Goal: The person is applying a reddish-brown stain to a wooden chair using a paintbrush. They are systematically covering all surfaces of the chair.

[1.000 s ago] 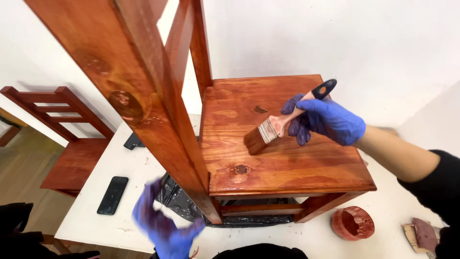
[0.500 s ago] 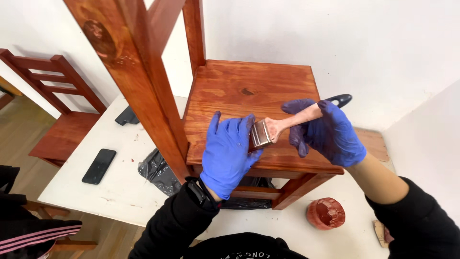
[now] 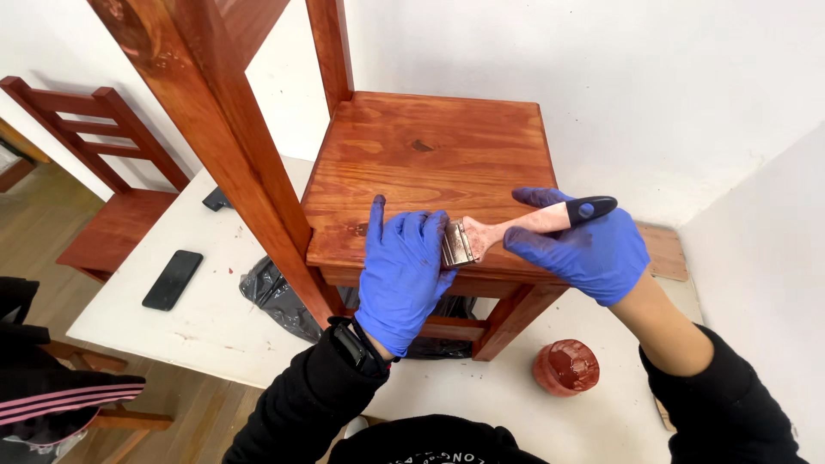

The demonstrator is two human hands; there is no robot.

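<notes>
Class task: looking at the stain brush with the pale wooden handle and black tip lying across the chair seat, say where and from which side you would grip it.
Grip the stain brush on its narrow pale handle, coming from the right. The handle points that way, where the right hand holds it, while the left hand covers the bristle end beyond the metal ferrule.

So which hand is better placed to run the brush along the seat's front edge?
Right, probably: the right hand grips the paintbrush by its handle, while the left hand covers the bristles, resting on the chair seat.
</notes>
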